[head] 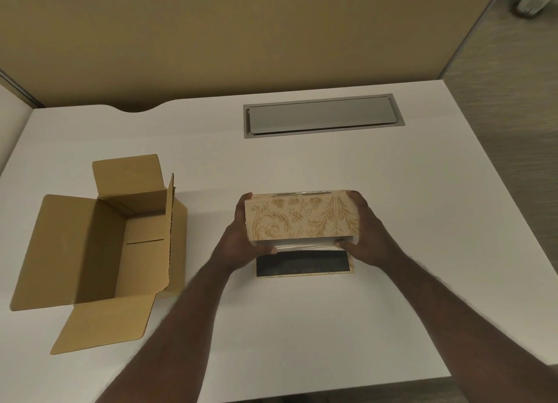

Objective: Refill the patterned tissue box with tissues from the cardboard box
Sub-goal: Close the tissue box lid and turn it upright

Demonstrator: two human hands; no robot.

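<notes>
The patterned tissue box (pixel 302 218), cream with gold leaf scrolls, is held just above the white desk at centre. My left hand (pixel 241 239) grips its left end and my right hand (pixel 362 233) grips its right end, thumbs under the lower edge. A plastic-wrapped tissue pack (pixel 305 247) shows along the box's open underside. The box's dark-lined base panel (pixel 304 263) lies flat on the desk below it. The open cardboard box (pixel 99 245) stands at the left with its flaps spread; its inside looks empty.
A grey cable hatch (pixel 323 115) is set into the desk (pixel 422 221) behind the tissue box. A tan partition wall (pixel 241 34) runs along the back. The desk's right edge drops to a carpeted floor with a plant pot (pixel 531 0).
</notes>
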